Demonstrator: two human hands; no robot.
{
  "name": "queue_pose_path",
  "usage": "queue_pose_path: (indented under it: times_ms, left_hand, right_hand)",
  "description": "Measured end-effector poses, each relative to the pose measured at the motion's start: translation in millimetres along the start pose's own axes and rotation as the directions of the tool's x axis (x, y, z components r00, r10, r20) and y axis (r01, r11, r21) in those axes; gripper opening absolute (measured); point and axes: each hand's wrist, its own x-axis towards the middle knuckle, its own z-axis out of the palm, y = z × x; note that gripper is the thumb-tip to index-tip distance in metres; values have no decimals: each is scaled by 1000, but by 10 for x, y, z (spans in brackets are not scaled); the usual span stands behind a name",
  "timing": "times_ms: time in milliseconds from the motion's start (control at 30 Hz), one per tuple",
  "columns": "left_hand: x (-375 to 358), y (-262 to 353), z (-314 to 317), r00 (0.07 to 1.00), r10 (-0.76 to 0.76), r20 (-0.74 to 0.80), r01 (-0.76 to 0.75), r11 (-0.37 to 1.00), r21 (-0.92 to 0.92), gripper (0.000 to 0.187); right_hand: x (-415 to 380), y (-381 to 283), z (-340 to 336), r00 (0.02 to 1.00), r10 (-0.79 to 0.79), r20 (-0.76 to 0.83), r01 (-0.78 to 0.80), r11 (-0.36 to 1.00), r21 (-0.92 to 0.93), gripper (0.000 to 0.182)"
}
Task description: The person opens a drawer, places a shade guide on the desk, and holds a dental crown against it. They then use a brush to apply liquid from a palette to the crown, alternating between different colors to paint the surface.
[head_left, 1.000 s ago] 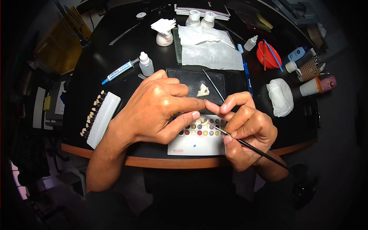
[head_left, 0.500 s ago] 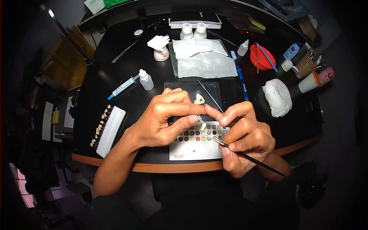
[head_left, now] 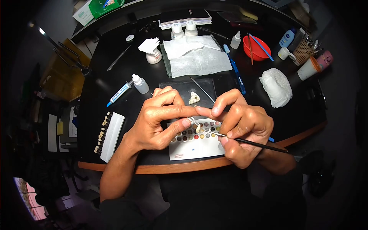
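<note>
My left hand [head_left: 165, 119] is closed on metal tweezers [head_left: 194, 121], whose tips grip a small cream-coloured dental crown [head_left: 198, 128]. Between the fingers of my right hand [head_left: 245, 128] is a thin black-handled brush [head_left: 260, 144], its tip just right of the crown. The index fingers of both hands meet above the tweezers. Below them lies a white palette [head_left: 195, 149] with several round wells of coloured stain, partly covered by my hands. A small cream honeycomb firing tray [head_left: 194, 97] sits beyond my fingers, beside another slim brush [head_left: 202, 89].
At left are a tooth shade guide [head_left: 112, 138], a firing paste syringe [head_left: 119, 94] and a dropper bottle [head_left: 140, 84]. White tissue [head_left: 197, 57] lies at the back. To the right are a red bowl [head_left: 257, 49], crumpled tissue [head_left: 276, 88] and a blue pen [head_left: 237, 73].
The view has shifted and tilted slightly, so the table appears moved. The crown sits at a different angle in the tweezers, and the brush is held more level. Both hands keep their holds.
</note>
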Motion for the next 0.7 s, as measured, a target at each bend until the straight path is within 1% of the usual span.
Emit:
queue_pose_path:
  times_ms: [33,133,267,433,533,633,700]
  left_hand:
    - [2,6,-9,1000,5,7,-5,1000,5,32]
    - [-1,16,-23,1000,4,10,-4,1000,17,33]
    - [14,60,-18,1000,-3,-4,3,1000,-22,27]
    - [12,50,-22,1000,-6,-5,6,1000,-15,29]
    - [12,54,-47,1000,-11,24,10,1000,23,33]
    - [13,44,-28,1000,3,-5,-3,1000,16,29]
    - [13,54,-32,1000,12,-9,-12,999,53,29]
  right_hand:
    - [-5,-15,-11,999,38,6,-38,999,4,14]
    - [-6,11,-26,998,61,10,-61,997,36,15]
    - [-4,18,-28,995,97,16,-98,993,59,14]
    - [37,5,-31,997,71,34,-71,997,-7,14]
    - [64,-26,-45,996,67,58,-65,997,-33,14]
    - [52,-13,-45,996,66,51,-64,997,-38,13]
    - [22,18,-37,997,65,39,-63,998,-31,13]
